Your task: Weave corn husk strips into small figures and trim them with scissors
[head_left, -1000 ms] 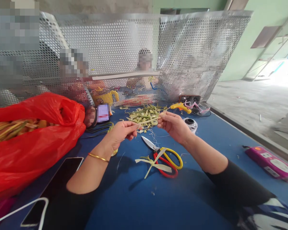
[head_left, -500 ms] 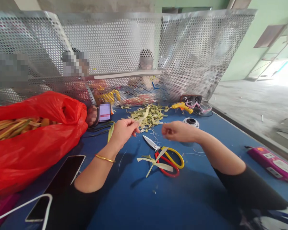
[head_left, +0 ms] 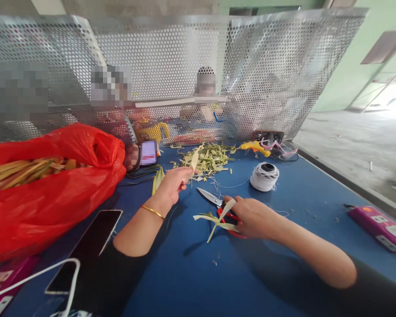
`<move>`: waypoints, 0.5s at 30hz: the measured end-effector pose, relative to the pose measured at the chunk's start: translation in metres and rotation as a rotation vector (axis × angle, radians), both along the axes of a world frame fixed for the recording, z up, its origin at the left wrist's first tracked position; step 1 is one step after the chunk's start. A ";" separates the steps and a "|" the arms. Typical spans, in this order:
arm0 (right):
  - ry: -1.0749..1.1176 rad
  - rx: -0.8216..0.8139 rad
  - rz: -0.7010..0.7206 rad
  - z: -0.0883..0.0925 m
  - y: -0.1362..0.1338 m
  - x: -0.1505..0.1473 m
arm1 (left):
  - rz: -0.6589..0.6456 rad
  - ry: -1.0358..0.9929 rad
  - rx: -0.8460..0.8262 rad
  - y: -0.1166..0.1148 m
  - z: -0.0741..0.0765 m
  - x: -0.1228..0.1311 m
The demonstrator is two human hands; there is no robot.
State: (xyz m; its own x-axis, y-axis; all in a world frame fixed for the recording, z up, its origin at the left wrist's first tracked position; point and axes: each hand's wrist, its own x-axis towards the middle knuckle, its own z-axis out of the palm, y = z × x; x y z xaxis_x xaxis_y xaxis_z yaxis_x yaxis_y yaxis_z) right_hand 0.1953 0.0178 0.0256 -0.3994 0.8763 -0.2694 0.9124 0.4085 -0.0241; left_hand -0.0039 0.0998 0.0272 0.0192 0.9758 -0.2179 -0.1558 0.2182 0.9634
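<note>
My left hand is closed in a pinch on a pale leaf strip, which points upward from the fingertips. My right hand has its fingers wrapped over the handles of the scissors. Their blades point to the upper left, and the yellow handle is hidden under the hand. Beside that hand, partly over the red handle, a small pale flower shape made of leaf strips lies on the blue table. Beyond both hands is a heap of leaf trimmings.
A red plastic bag of dry strips fills the left, beside a dark phone. White thread spool, yellow glue gun and purple power strip lie to the right. A perforated metal screen closes the far edge, with people behind it.
My right hand has come down from beside the thread spool onto the scissors' handles, uncovering the spool. My left hand still pinches its strip, now tilted more upright.
</note>
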 end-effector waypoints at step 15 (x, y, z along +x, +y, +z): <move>-0.014 0.259 -0.022 0.011 0.021 0.059 | 0.070 -0.437 -0.160 -0.003 0.012 0.002</move>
State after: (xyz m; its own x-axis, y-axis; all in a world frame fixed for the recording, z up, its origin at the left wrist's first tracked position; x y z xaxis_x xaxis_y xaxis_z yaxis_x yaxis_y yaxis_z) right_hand 0.2543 0.0388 0.0364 -0.3777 0.9251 -0.0404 0.9205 0.3798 0.0917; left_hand -0.0018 0.0971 0.0395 0.0783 0.9328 -0.3519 -0.5589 0.3334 0.7593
